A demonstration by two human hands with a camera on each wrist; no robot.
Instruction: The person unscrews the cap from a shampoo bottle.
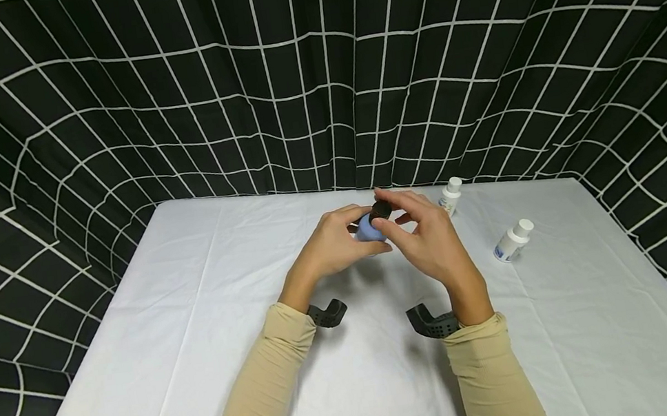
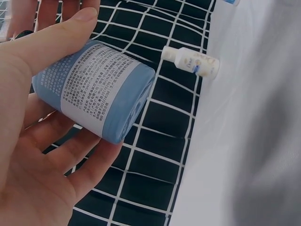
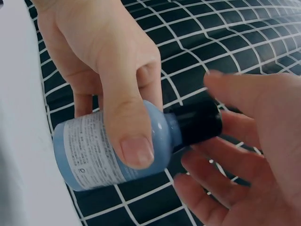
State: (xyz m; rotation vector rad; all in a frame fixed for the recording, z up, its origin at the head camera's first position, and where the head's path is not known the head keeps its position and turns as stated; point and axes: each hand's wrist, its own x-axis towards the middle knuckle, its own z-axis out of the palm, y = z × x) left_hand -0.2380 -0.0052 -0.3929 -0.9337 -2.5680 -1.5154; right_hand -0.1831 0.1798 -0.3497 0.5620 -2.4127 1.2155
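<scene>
A light blue bottle (image 2: pixel 113 89) with a printed white label and a black cap (image 3: pixel 197 122) is held over the table, near its far edge. My left hand (image 1: pixel 337 239) grips the bottle's body, thumb across one side and fingers round the other. Around the black cap curl the fingers of my right hand (image 1: pixel 427 238). In the right wrist view a small gap shows between that thumb and the cap, and the fingers are slightly blurred. The bottle lies tilted in the right wrist view, its base away from the right hand.
Two small white bottles stand on the white-covered table (image 1: pixel 202 363), right of my hands: one farther back (image 1: pixel 451 195), one nearer (image 1: pixel 514 241). A black curtain (image 1: pixel 306 86) with a white grid hangs behind the table and along both sides.
</scene>
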